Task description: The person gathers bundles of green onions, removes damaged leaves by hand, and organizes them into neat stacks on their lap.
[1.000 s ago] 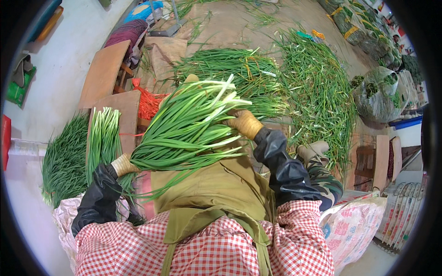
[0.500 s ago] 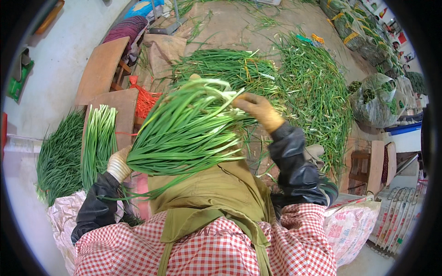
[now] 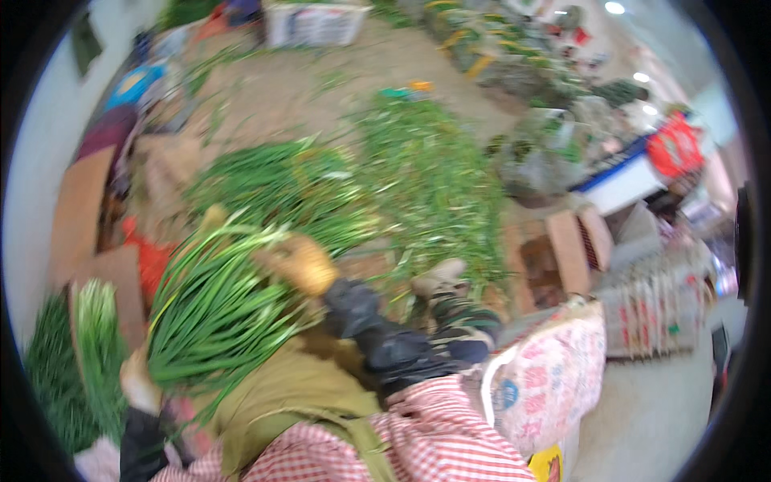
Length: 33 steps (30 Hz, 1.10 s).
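A large loose bunch of garlic chives (image 3: 225,301) lies across my lap, green leaves toward the left and pale stems toward the right. My left hand (image 3: 140,386), in a pale glove, is closed round its leafy end. At the stem ends is my right hand (image 3: 301,265) in a yellowish glove, its fingers bent in on some stems; motion blur softens their tips. Beside my left hand, a neat bundle of chives (image 3: 100,325) rests against a board (image 3: 120,277). A darker heap of chives (image 3: 56,369) lies left of it.
Piled chives (image 3: 281,189) and scattered leaves (image 3: 434,185) cover the floor ahead. Red netting (image 3: 152,261) is beside the boards. At right are a pink-and-white sack (image 3: 546,377), a small wooden stool (image 3: 566,253) and filled clear bags (image 3: 538,153). A white crate (image 3: 315,24) stands far ahead.
The view has swung right, so the scene sits farther left and more of the right side shows. My hands remain on the bunch of chives.
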Available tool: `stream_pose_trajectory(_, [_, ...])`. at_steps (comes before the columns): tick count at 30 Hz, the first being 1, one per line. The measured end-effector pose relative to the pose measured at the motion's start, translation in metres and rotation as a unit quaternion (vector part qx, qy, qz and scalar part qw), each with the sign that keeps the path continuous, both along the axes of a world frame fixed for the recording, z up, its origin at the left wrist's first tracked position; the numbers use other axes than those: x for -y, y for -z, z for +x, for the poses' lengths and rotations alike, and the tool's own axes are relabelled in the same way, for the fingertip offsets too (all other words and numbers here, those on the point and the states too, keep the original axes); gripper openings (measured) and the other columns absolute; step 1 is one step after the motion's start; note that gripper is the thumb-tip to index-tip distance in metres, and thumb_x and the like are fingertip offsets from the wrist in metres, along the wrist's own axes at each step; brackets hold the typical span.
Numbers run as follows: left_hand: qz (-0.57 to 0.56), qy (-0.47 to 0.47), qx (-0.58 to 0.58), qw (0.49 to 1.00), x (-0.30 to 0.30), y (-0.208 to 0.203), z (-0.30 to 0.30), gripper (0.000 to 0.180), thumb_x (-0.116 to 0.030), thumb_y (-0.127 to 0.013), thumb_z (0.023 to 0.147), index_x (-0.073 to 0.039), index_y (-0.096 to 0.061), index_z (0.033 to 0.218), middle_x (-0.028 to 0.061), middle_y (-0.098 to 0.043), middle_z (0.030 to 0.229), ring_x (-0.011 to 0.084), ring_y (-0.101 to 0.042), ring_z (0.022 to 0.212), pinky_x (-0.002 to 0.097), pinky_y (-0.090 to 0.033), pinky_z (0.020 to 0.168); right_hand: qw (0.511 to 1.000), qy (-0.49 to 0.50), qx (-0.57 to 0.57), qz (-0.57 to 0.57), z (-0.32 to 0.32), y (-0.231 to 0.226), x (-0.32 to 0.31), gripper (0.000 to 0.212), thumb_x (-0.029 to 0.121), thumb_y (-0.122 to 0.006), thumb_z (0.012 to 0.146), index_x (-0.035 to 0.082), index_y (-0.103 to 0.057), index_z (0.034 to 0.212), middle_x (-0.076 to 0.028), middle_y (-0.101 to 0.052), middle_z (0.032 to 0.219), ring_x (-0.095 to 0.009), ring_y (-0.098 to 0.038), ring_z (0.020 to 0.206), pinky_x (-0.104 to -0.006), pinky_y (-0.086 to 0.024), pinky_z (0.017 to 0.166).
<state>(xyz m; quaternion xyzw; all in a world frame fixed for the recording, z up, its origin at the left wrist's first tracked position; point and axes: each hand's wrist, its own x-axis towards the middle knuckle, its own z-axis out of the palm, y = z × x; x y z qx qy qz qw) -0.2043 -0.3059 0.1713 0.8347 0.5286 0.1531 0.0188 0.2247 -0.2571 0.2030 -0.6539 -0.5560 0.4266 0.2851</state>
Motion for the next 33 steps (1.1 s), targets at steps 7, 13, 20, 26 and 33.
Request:
stream_pose_trajectory(7, [0.022, 0.000, 0.044, 0.999, -0.006, 0.016, 0.004, 0.051, -0.004, -0.059, 0.065, -0.003, -0.058, 0.116, 0.0162, -0.061, 0.095, 0.0354, -0.056, 0.089, 0.0400, -0.042, 0.077, 0.984, 0.085, 0.053, 0.146, -0.020, 0.050, -0.020, 0.028, 0.021, -0.061, 0.083, 0.004, -0.064, 0.105, -0.016, -0.059, 0.092, -0.030, -0.058, 0.086, -0.0407, -0.047, 0.077])
stream_pose_trajectory(13, [0.004, 0.026, -0.009, 1.000, -0.009, -0.008, 0.009, 0.052, -0.007, -0.063, 0.067, -0.008, -0.056, 0.119, 0.0129, -0.061, 0.090, 0.0336, -0.056, 0.085, 0.0411, -0.042, 0.073, 0.834, 0.257, 0.442, -0.209, 0.213, 0.080, 0.021, 0.029, 0.031, -0.065, 0.076, 0.008, -0.068, 0.093, -0.012, -0.067, 0.097, -0.025, -0.065, 0.084, -0.0378, -0.052, 0.069])
stream_pose_trajectory(20, [-0.079, -0.019, -0.052, 0.995, -0.011, 0.002, 0.001, 0.061, -0.018, -0.073, 0.064, -0.010, -0.053, 0.121, 0.0135, -0.061, 0.089, 0.0318, -0.059, 0.084, 0.0413, -0.046, 0.077, 0.984, 0.043, -0.102, -0.142, 0.071, 0.023, -0.064, 0.065, 0.055, -0.058, 0.081, 0.003, -0.059, 0.119, -0.016, -0.063, 0.109, -0.028, -0.057, 0.100, -0.0368, -0.042, 0.088])
stream_pose_trajectory(26, [-0.470, -0.086, 0.375, 0.794, -0.003, 0.045, -0.017, 0.058, -0.014, -0.072, 0.077, 0.002, -0.045, 0.125, 0.0081, -0.064, 0.111, 0.0176, -0.061, 0.099, 0.0268, -0.047, 0.089, 0.935, -0.111, -0.316, -0.121, -0.003, 0.018, -0.079, 0.031, 0.024, -0.056, 0.090, 0.003, -0.062, 0.111, -0.006, -0.065, 0.096, -0.016, -0.060, 0.082, -0.0288, -0.049, 0.075])
stream_pose_trajectory(33, [-0.350, 0.032, 0.081, 0.933, 0.014, 0.040, -0.001, 0.054, -0.011, -0.065, 0.082, 0.006, -0.040, 0.128, 0.0107, -0.064, 0.107, 0.0198, -0.062, 0.094, 0.0282, -0.050, 0.083, 0.856, 0.144, -0.495, -0.039, 0.023, 0.051, -0.071, 0.022, 0.024, -0.063, 0.080, 0.004, -0.067, 0.088, -0.007, -0.065, 0.103, -0.019, -0.058, 0.095, -0.0319, -0.044, 0.087])
